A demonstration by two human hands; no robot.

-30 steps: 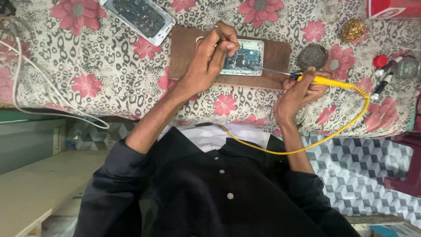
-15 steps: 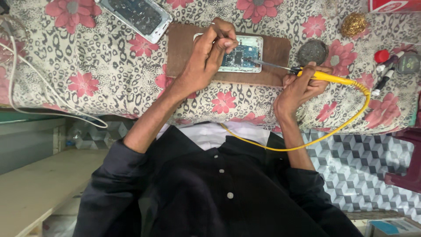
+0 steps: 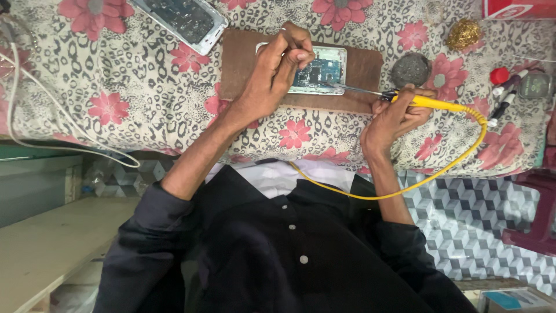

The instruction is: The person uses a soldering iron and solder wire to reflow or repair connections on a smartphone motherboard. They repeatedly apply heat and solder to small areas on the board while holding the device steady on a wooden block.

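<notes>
An opened phone (image 3: 324, 69) with its circuit board bare lies on a brown mat (image 3: 365, 69) on the flowered cloth. My left hand (image 3: 275, 69) rests over the phone's left half. Its thumb and fingers are pinched on a small thin item that I cannot make out. My right hand (image 3: 397, 113) grips the yellow handle of a soldering iron (image 3: 428, 103). The iron's metal tip (image 3: 341, 87) touches the lower edge of the board. Its yellow cord (image 3: 405, 188) loops down across my dark shirt.
A second opened phone frame (image 3: 182, 20) lies at the top left. A grey round pad (image 3: 410, 69), a brass wool ball (image 3: 463, 33), a red-capped bottle (image 3: 499, 75) and pens (image 3: 505, 101) sit to the right. White cables (image 3: 35, 139) hang at the left.
Both hands stay in place at the phone. The iron's tip keeps to the same spot on the board, and the view has shifted only slightly.
</notes>
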